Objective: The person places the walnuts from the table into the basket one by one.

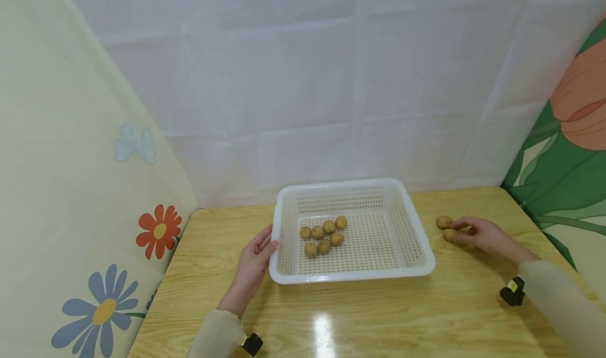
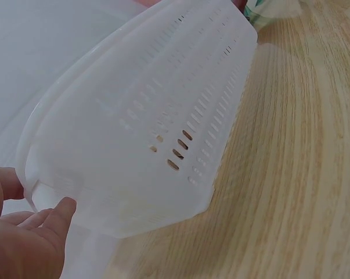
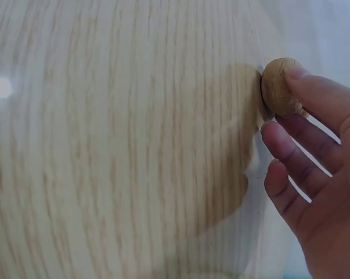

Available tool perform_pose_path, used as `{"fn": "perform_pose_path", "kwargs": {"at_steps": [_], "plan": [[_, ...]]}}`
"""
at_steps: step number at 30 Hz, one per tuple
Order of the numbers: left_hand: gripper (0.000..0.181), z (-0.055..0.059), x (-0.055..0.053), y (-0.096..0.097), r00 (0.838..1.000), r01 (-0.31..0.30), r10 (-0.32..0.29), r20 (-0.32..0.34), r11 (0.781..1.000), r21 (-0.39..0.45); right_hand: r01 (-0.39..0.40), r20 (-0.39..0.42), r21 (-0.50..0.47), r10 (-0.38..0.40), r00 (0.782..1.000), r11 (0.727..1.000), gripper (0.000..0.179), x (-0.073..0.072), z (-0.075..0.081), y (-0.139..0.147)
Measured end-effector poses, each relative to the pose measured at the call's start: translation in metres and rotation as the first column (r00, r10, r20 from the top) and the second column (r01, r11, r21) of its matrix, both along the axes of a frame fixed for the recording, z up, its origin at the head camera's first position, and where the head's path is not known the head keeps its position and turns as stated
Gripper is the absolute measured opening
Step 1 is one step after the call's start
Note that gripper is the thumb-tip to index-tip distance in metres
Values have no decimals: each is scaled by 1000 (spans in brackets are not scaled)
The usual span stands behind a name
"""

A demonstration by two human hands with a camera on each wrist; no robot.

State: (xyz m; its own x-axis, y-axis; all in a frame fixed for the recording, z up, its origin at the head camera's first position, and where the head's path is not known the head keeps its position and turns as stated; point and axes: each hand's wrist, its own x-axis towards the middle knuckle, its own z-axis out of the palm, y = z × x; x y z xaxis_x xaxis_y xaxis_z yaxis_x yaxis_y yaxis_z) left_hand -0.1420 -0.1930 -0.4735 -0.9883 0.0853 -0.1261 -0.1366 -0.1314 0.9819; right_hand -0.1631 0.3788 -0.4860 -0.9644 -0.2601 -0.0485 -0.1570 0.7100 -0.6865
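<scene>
A white plastic basket (image 1: 352, 279) with slotted walls stands on the table and holds several walnuts (image 1: 324, 246), grouped toward its left side. My left hand (image 1: 254, 258) grips the basket's left rim; in the left wrist view its fingers press against the outer wall (image 2: 116, 192). To the right of the basket, my right hand (image 1: 483, 237) pinches a walnut (image 3: 277, 87) between thumb and index finger, low over the wood. Its other fingers are loosely bent. A second walnut (image 1: 443, 221) lies right beside it, at the fingertips, and is mostly hidden in the right wrist view.
The wooden table (image 1: 379, 316) runs back to a white cloth backdrop (image 1: 284, 84). Flower-printed cloths hang at the left (image 1: 94, 189) and at the right (image 1: 568, 179). A small black device (image 1: 513, 291) is on the right wrist, another (image 1: 252, 344) on the left.
</scene>
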Motion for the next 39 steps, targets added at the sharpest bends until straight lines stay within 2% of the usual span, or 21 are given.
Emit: {"fn": "perform_pose_path", "kwargs": {"at_steps": [6,13,16,19,24,28,33,39], "plan": [[58,-1,0,-1,1000,6,-6,-23,1000,-11,9,14,17,-9,1000,1000,32,-1,-2,-1],[58,-1,-1,0,1000,5,-5,0,1000,-1,17,42,44,-19,999,999,36,-1,-4,-3],[58,-1,-2,0,1000,10,-10,-1,1000,-8,28,48,40,-30,998,999,37,0,-2,-5],[58,-1,-3,0,1000,11,-11,1,1000,-11,17,20,49,-18,1000,999,36,1,4,-6],[58,-1,-4,1,1000,13,-13,1,1000,-4,-13,-35,74,16,999,997,32,2,21,-12],[58,-1,-4,1,1000,13,-13,3,1000,3,-28,-67,105,35,997,994,31,0,40,-19],[58,-3,-4,0,1000,10,-10,2,1000,10,-43,-83,117,53,995,992,33,-4,65,-31],[57,-3,-3,-1,1000,4,-4,17,1000,-2,-70,-65,131,79,995,989,35,-11,89,-51]]}}
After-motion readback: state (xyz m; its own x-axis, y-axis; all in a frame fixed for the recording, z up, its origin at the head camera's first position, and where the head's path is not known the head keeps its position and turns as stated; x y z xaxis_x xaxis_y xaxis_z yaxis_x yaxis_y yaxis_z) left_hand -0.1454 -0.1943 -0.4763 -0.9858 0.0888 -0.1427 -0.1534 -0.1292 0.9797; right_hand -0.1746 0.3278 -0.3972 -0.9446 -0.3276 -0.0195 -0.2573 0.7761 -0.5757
